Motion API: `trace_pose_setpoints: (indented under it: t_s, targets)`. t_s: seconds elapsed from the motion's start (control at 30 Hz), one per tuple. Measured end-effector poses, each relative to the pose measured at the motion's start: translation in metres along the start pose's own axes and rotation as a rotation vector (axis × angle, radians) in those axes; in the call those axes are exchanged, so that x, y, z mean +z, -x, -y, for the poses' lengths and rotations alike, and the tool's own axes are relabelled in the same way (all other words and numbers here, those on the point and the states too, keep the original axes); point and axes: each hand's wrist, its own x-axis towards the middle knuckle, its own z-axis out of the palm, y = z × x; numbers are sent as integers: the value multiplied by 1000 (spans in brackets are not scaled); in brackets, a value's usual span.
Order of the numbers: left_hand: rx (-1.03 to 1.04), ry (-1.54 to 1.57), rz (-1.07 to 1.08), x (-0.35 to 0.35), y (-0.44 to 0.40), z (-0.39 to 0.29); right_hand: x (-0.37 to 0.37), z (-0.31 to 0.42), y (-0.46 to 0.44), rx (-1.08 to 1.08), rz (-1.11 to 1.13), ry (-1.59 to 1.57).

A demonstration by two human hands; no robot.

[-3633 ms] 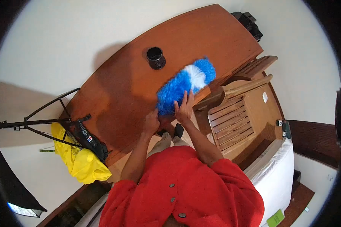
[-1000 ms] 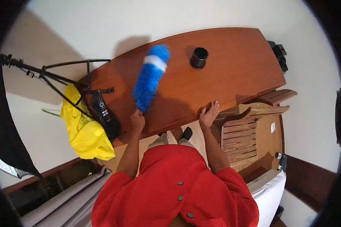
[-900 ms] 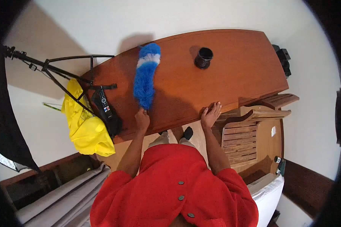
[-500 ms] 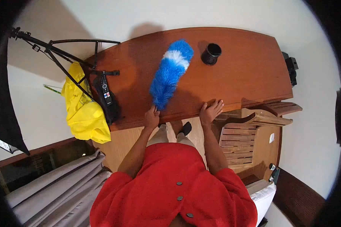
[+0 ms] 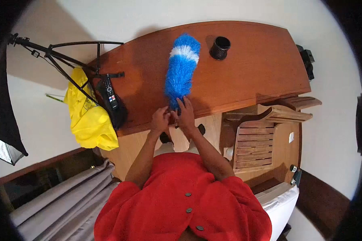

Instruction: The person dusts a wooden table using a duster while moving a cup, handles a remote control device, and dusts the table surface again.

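Note:
A fluffy blue duster (image 5: 180, 76) with a white band lies over the wooden table, its head pointing away from me and its handle end at the near edge. My right hand (image 5: 185, 116) is at the base of the fluff, with the thumb on one side of the handle and fingers against the blue fibres. Just left of the handle is my left hand (image 5: 160, 120), its fingers loosely bent and apart. Whether its fingertips still touch the handle is hard to see.
A black mesh cup (image 5: 220, 48) stands on the table (image 5: 249, 68). At the left are a black stand (image 5: 74, 64), a yellow cloth (image 5: 90, 120) and a remote control (image 5: 110, 94) on a dark item. A slatted wooden chair (image 5: 254, 146) is at the right, curtains (image 5: 68, 193) at lower left.
My right hand has come off the table edge, moving left to the duster's base. My left hand's grip on the handle has loosened. The duster now points more straight ahead.

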Motion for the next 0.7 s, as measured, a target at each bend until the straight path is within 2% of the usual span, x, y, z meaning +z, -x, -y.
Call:
trace_pose_setpoints:
  t_s: [0.1,0.3,0.4,0.5,0.6,0.7]
  targets:
    - [-117,-101,-132,-53,-2,13,22,1,-1,5,15,154]
    - [-228,-417,-524,-141,-10,124,48,-1,-12,15,-49,173]
    - [-317,-543,-575,-172,-27,157,65,-5,-28,-36,-89,160]
    - [-483,-453,-481,-188,-49,147,72,14,-38,-2,-340,11]
    - [-566,-470,-397,-185,-72,158,50,53,-25,326,-267,172]
    - [-659,-448,-309,-185,-78,149,46,52,-17,490,-97,139]
